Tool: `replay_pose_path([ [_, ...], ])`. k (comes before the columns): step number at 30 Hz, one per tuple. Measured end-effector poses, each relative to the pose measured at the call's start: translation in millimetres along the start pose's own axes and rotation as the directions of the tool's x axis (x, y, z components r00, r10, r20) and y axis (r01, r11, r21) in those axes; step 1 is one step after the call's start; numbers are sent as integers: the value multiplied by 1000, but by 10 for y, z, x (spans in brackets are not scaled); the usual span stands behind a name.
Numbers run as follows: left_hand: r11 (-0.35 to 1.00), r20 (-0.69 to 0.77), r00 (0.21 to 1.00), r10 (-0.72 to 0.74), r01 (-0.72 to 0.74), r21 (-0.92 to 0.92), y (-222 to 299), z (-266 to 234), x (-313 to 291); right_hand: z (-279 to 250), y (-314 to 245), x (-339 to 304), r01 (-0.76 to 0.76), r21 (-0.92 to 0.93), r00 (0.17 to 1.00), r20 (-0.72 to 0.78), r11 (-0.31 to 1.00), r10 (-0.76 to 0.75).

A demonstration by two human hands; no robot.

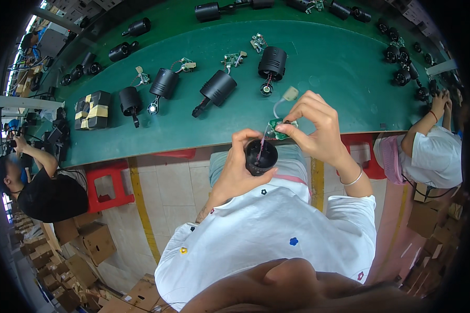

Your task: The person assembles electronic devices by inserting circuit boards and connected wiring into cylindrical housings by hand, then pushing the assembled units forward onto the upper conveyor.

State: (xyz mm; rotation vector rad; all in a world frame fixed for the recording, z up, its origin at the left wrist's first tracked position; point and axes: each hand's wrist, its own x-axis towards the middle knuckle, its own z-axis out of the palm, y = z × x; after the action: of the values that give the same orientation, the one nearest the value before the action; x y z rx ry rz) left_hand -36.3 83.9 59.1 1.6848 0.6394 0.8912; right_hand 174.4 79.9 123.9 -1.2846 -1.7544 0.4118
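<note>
My left hand (230, 177) is wrapped round a black cylindrical housing (266, 166) at the table's front edge, its open end facing up. Thin pinkish wires (262, 146) rise from inside it to a small green circuit board (280, 134). Fingertips of my right hand (318, 128) pinch this board just above and to the right of the housing. From the board a pale lead curves up to a cream-coloured block (291, 94). Beyond my hands lie several similar black housings, such as one (272, 62) with a circuit board (258, 43) wired to it.
The green tabletop (177, 133) carries a black box with cream tape (92, 110) at the left. More black parts (399, 57) lie on the far right. Co-workers sit on both sides, near red stools (109, 185). Cardboard boxes (96, 242) stand on the floor.
</note>
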Motion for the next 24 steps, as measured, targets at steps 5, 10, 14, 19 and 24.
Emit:
replay_pose_path([
  [5, 934, 148, 989, -18, -36, 355, 158, -65, 81, 24, 18, -4, -38, -115, 993, 104, 993, 50],
  [10, 938, 194, 980, -42, -28, 347, 108, -85, 98, -22, 32, 18, -168, -148, 932, 299, 975, 206],
  [14, 999, 196, 980, -34, 26, 45, 67, -169, 97, -143, 133, 104, -338, 105, 891, 355, 935, 282],
  [19, 870, 281, 958, -58, 187, -456, 14, -220, 77, -112, 178, 118, -370, 510, 895, 419, 777, 151],
  [24, 573, 435, 900, -26, 370, -732, -165, -201, 35, 6, 259, 96, -244, 693, 910, 405, 679, -85],
])
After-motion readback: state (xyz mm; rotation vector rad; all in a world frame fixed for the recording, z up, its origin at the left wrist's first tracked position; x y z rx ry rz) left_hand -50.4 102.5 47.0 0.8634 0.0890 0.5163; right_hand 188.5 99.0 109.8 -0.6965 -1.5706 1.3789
